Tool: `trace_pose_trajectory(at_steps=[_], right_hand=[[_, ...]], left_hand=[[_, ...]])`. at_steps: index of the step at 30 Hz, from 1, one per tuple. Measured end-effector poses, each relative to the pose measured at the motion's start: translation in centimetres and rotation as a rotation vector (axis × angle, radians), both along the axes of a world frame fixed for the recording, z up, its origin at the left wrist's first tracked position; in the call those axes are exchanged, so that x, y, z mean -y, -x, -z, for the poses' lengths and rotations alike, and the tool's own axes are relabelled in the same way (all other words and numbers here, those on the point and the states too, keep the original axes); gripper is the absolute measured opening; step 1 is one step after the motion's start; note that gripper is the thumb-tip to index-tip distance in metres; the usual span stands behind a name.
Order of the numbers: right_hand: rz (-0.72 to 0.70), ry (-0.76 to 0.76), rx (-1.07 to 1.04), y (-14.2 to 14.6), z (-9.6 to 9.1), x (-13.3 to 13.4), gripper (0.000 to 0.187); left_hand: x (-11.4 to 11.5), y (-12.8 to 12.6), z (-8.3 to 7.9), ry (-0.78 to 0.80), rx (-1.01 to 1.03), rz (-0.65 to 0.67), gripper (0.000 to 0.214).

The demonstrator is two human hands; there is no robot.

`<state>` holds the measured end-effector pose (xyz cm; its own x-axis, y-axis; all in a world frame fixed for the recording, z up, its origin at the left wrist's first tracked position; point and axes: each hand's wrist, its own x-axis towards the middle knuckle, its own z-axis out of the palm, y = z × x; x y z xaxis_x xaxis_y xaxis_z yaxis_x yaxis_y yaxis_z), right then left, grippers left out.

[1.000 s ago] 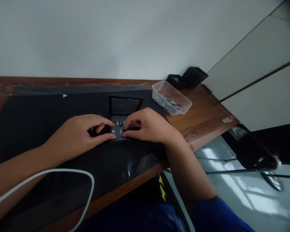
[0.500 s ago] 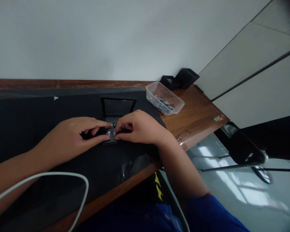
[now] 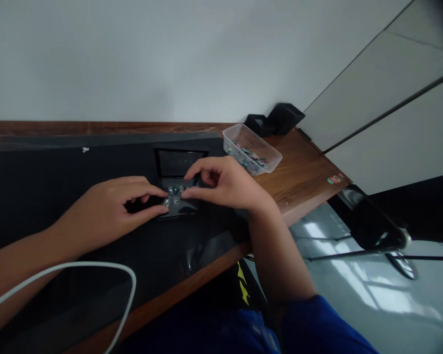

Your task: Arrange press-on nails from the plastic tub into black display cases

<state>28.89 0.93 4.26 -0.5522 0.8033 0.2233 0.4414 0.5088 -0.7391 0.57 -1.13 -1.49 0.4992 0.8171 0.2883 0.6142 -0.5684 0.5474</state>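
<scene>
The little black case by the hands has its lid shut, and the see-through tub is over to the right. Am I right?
Not quite: the black case has its lid open, as the head view shows. The see-through tub is over to the right.

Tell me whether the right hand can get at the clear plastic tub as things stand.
Probably yes: the clear plastic tub sits just beyond the right hand, its top open, and nothing visible stands between them.
</scene>
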Motion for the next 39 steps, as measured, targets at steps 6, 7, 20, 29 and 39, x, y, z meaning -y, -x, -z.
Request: trace_pose_trajectory(at_steps=[6, 7, 20, 29, 39], right_hand=[[0.576, -0.247, -0.363, -1.6, -0.9, -1.1, 0.042], [0.659, -0.269, -0.419, -2.0, -1.1, -1.2, 0.044], [0.438, 0.065, 0.962, -9.4, -5.2, -7.4, 0.016], [0.332, 0.089, 0.994, -8.5, -3.3, -9.0, 0.012], [0.448, -0.04, 0.838, -8.8, -5.4, -7.8, 0.008]], left_hand=[[0.2, -0.3, -0.4, -0.016, 0.048, 0.049, 0.039], [0.3, -0.3, -0.5, -0.026, 0.052, 0.063, 0.038], [0.2, 0.1, -0.4, -0.047, 0.094, 0.001, 0.034], [-0.1, 0.6, -0.2, -0.013, 0.054, 0.001, 0.035], [-0.1, 0.4, -0.1, -0.076, 0.119, 0.058, 0.039]])
